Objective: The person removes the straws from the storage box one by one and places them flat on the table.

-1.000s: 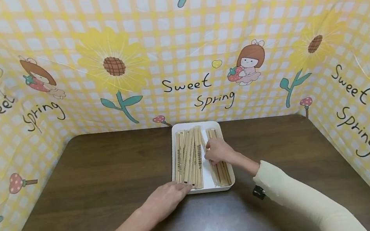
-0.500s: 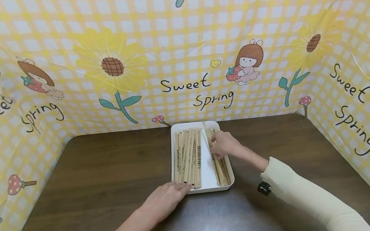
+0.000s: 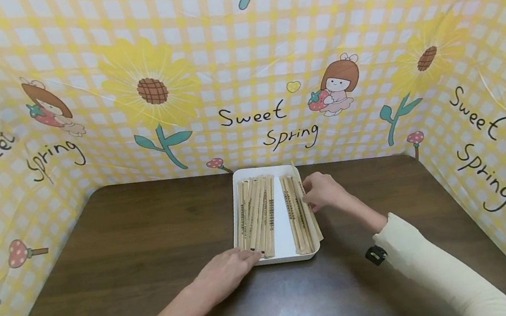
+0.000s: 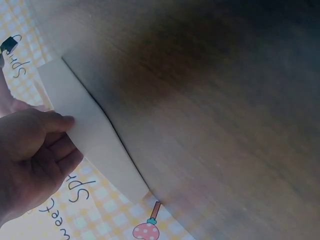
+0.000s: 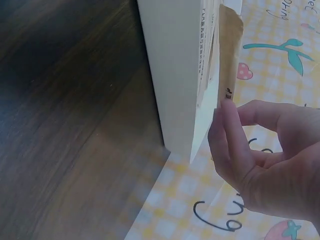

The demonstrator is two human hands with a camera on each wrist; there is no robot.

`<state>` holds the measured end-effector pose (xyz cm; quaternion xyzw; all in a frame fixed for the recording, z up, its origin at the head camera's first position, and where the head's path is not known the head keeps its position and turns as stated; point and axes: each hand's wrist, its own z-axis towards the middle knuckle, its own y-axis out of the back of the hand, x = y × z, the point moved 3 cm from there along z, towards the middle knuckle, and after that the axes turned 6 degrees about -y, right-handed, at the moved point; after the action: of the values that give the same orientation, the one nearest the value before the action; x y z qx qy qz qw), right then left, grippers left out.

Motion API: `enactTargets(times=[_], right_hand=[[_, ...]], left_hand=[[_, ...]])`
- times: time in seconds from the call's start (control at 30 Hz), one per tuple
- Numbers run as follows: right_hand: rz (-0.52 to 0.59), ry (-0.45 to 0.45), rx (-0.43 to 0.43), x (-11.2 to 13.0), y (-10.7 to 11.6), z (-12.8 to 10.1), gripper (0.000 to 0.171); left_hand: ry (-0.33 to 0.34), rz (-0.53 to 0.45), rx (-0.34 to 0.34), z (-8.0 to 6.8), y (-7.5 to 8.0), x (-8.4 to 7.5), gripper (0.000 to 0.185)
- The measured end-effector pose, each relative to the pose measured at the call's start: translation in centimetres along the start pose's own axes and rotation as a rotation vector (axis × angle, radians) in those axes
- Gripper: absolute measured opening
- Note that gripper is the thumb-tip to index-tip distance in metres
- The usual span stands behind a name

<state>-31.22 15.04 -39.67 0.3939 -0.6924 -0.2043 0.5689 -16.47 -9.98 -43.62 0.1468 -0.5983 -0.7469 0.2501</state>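
Observation:
A white tray [image 3: 282, 213] holds two groups of paper-wrapped chopsticks: a wider pile [image 3: 259, 216] on the left and a narrower row [image 3: 294, 211] along the right. My left hand [image 3: 230, 272] holds the tray's near left corner; in the left wrist view its thumb lies against the tray's wall [image 4: 95, 130], fingers curled beside it. My right hand [image 3: 328, 190] pinches one wrapped pair of chopsticks [image 5: 231, 55] between thumb and fingers, over the tray's right rim. Its lower end sticks out slightly past that rim.
The tray stands on a dark wooden table [image 3: 156, 231], near its back edge. A yellow checked cloth [image 3: 239, 62] with printed flowers surrounds the table at the back and sides. A black device [image 3: 375, 255] is on the right sleeve.
My right hand has moved right across the tray, carrying a wrapped chopstick pair from the middle gap to the right rim. The left hand has stayed at the corner.

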Motion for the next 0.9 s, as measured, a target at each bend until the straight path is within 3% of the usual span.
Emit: enactTargets(times=[0.6,0.9], right_hand=[[-0.058,-0.055,-0.017,-4.4,1.5,-1.0,0.050],[-0.137,-0.088,-0.025,-6.3,1.9,-1.5,0.047]], left_hand=[[-0.001,0.015,0.010,0.0,-0.1,0.0,0.035],[-0.006,0.012,-0.012,0.0,-0.3,0.0,0.033]])
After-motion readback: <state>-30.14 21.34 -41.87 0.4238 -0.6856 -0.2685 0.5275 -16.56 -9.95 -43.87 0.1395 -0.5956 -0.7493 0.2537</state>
